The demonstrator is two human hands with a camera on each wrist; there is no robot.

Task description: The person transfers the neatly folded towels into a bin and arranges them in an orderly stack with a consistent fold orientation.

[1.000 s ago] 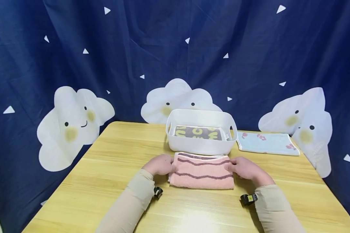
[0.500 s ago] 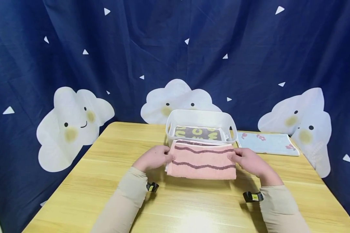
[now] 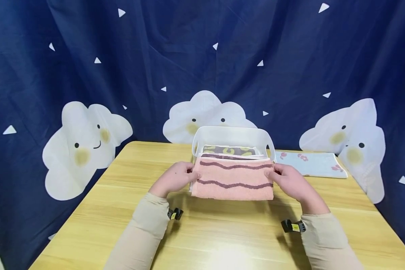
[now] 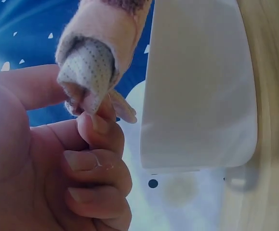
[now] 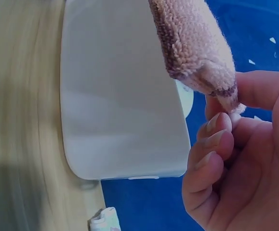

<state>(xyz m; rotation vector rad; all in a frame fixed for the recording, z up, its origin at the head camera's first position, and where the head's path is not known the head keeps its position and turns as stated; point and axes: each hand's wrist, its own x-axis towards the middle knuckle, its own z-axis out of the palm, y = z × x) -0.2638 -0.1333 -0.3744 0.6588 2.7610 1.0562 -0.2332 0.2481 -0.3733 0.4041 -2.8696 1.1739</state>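
Dark blue cloth curtain printed with white clouds and small triangles (image 3: 141,56): hung behind the table's far edge, seemingly as a backdrop.

Rectangular table with pale wood-grain top (image 3: 104,232): all the wares are carried on or held over it.

White oblong basket, apparently plastic, with rounded corners and end handholds (image 3: 229,135): stood near the middle of the table's far edge, long side turned to the person, by which its mouth is probably made easy to reach.

Folded pink terry towel with wavy purple-brown stripes (image 3: 234,178): held off the table, its shadow cast below, just before the basket; the front rim is overlapped by its upper edge in the head view, but whether the two touch cannot be told.

Folded pale blue towel with pink flowers (image 3: 310,164): laid flat by the table's far right corner, beside the basket.

Grey-brown towel with yellow shapes (image 3: 228,150): laid flat inside the basket, partly hidden.

Left hand (image 3: 175,178): pink towel's left end pinched between thumb and fingers.

Right hand (image 3: 291,182): right end pinched likewise; by gripping at both ends, the folds are presumably held together and sagging is limited.
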